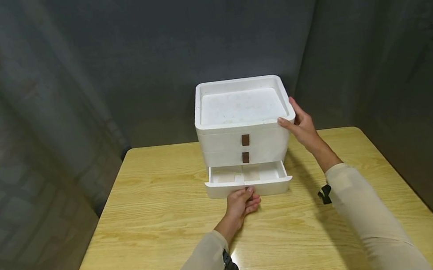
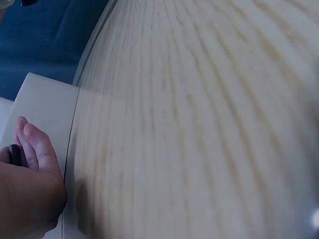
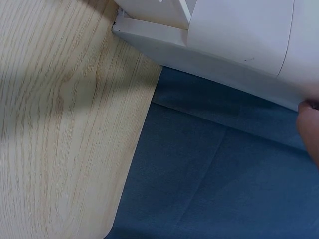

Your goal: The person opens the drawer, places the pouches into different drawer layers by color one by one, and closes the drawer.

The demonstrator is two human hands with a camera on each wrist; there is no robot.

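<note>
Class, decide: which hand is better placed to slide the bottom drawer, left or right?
Left. The left hand pinches the bottom drawer pull; the right hand braces the drawer unit top corner.

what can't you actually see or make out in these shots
- Bottom drawer pull, head view: covered by the left hand that pinches it; the left wrist view shows only a dark sliver between the fingers.
- Contents of the two upper drawers, head view: hidden behind their shut fronts.
- Right hand, right wrist view: cut off by the right edge, only a fingertip shows.
- Table, left wrist view: grain blurred.
</note>
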